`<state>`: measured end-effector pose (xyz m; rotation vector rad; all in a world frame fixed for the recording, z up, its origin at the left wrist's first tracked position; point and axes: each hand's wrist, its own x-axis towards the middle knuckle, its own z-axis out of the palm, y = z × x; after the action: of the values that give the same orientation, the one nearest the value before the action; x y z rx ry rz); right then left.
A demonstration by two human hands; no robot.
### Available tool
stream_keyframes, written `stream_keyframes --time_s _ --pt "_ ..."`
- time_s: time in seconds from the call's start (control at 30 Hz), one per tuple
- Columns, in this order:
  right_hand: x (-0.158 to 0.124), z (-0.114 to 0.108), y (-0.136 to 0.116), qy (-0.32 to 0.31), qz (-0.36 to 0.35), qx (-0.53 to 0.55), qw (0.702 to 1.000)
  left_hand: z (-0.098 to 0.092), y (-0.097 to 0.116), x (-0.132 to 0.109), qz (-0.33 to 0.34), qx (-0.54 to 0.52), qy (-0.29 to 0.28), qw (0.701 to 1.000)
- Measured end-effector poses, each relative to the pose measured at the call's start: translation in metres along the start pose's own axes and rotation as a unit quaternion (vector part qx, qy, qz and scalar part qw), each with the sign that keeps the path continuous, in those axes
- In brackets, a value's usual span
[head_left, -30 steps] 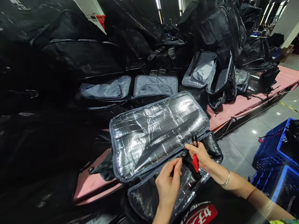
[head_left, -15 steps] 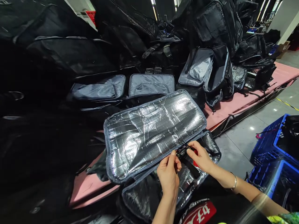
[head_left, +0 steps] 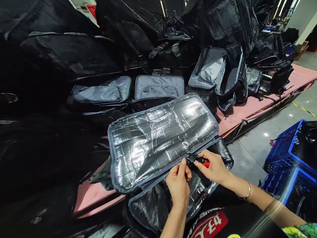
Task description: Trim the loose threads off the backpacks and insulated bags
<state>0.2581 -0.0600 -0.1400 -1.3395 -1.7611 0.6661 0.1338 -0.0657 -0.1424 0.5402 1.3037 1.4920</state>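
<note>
A cooler bag lies in front of me with its silver foil-lined lid (head_left: 160, 138) raised and tilted open. My left hand (head_left: 178, 181) is closed in a pinch on the grey edge binding along the lid's near side. Close to its fingertips, my right hand (head_left: 214, 165) grips small thread snips (head_left: 206, 164), black with a red end. Their dark tip is at the lid's near seam; whether a thread lies between the blades is too small to tell. Below the hands shows the bag's foil-lined body (head_left: 151, 205), partly hidden by my arms.
Several black bags with grey linings (head_left: 159, 87) stand behind on a pink-topped table (head_left: 237, 112). Large dark bags are piled at the left and back. Blue plastic crates (head_left: 282, 148) holding black items stand on the floor at right.
My right hand has turned slightly, bringing the snips' tip against the lid's seam beside my left fingers. The left hand keeps its pinch. The view has shifted a little.
</note>
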Motion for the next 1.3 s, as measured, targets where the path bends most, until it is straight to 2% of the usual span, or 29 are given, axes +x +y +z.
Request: stream_keyframes --time_s 0.13,0.43,0.53,0.73,0.97,1.13,1.3 --pt "0.003 -0.002 0.005 0.006 0.008 0.020 1.000 -0.001 -0.001 0.000 0.000 0.000 -0.003 1.000" --pt "0.002 -0.007 0.021 0.111 0.081 0.051 0.989 0.000 -0.002 0.000 0.007 -0.009 0.000 1.000" --pt "-0.002 -0.004 0.016 0.083 0.072 0.062 0.992 0.000 -0.003 0.001 0.010 -0.003 0.002 1.000" --pt "-0.002 0.001 0.004 0.013 0.004 0.023 1.000 0.000 -0.003 0.001 0.015 0.004 -0.001 1.000" --pt "0.005 -0.006 0.008 0.003 -0.037 -0.016 0.999 0.000 -0.003 0.000 0.013 0.013 -0.002 1.000" --pt "0.001 0.003 0.015 0.031 0.019 0.072 0.997 0.001 -0.001 -0.001 0.011 0.015 -0.008 1.000" --pt "-0.005 0.024 0.024 0.078 0.106 0.196 0.972 0.002 0.000 -0.001 0.004 0.007 -0.011 1.000"
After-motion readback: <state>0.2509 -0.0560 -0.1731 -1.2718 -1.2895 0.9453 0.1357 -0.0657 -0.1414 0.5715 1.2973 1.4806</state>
